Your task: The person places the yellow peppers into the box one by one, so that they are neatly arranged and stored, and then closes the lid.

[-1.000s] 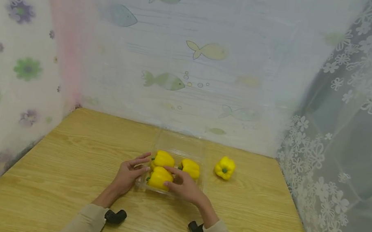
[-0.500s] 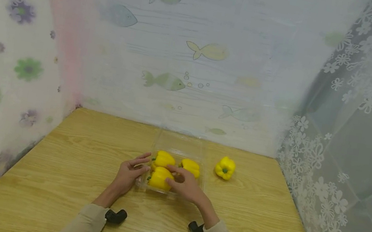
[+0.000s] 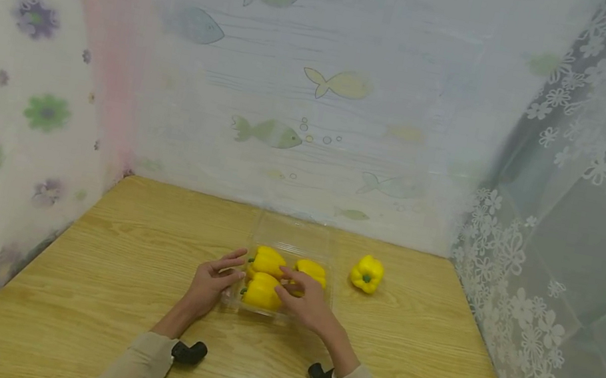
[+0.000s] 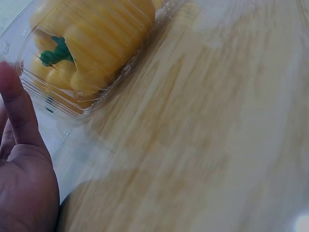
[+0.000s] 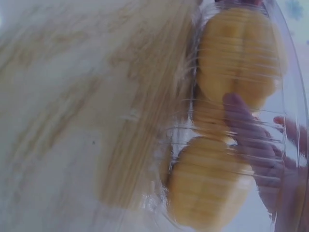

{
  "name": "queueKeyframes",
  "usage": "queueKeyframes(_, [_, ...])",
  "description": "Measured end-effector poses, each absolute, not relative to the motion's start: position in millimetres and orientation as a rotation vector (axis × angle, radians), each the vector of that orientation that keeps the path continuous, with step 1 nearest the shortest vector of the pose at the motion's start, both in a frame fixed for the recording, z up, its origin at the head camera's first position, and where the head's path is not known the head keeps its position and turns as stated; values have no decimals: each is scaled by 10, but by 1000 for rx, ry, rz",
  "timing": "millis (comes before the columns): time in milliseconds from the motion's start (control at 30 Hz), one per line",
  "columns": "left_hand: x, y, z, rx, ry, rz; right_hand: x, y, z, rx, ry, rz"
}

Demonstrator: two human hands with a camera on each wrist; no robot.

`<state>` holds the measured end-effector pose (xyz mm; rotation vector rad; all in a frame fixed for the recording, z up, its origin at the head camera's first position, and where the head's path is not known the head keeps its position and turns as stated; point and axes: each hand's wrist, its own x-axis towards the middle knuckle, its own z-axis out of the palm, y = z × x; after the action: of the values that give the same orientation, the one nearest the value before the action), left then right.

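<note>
A clear plastic clamshell box [image 3: 257, 310] lies open on the table with yellow bell peppers inside. One pepper [image 3: 262, 291] sits at the front left, another pepper [image 3: 266, 261] behind it and a third pepper [image 3: 311, 271] at the right. My left hand [image 3: 208, 286] rests at the box's left side, fingers extended along the wall. Over the right half is my right hand [image 3: 311, 305], thumb and fingertips loosely apart by the front pepper's right end. Through the ribbed wall in the right wrist view, the right thumb [image 5: 246, 130] reaches down against a pepper.
A loose yellow bell pepper [image 3: 367, 274] lies on the wooden table [image 3: 399, 368] to the right of the box. The clear lid [image 3: 295, 235] is folded back toward the patterned curtain [image 3: 317, 110]. Black wrist mounts [image 3: 189, 352] stick out from both sleeves.
My right hand has drawn slightly right, its fingertips sliding from the front pepper's top to its right end. The left hand has stayed put.
</note>
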<state>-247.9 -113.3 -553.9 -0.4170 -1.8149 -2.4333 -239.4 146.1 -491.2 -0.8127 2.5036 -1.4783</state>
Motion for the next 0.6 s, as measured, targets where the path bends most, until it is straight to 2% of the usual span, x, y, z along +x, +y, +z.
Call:
queueKeyframes(333, [-2472,-1139,-5528,-423,-1815,-2431,-2421,1601,-4819,-727,2338,-1654])
queueKeyframes(600, [-2476,-1149,-5530,-431,-1808,-2445,-2589,1840,-4738,-820,2406,-1759])
